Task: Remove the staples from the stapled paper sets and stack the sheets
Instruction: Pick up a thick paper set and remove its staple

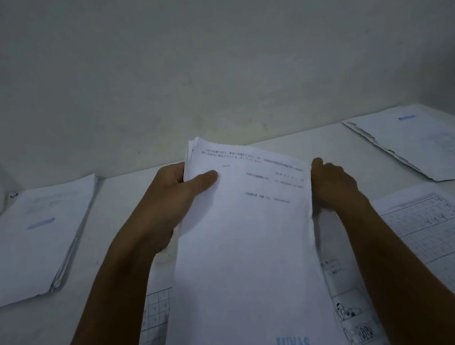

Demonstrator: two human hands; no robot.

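Note:
A set of white printed sheets (pixel 245 249) with a blue "LUNAS" mark near its close end is lifted over the table in the middle of the head view. My left hand (pixel 172 195) grips its far left edge, thumb on top and fingers underneath. My right hand (pixel 331 181) is at the set's right edge, its fingers hidden behind the sheets. No staple is visible from here.
A stack of papers (pixel 36 237) lies on the white table (pixel 118 212) at the left. Another pile of sheets (pixel 425 146) lies at the far right. Gridded worksheets (pixel 434 229) are spread beneath and right of my arms. A wall rises behind the table.

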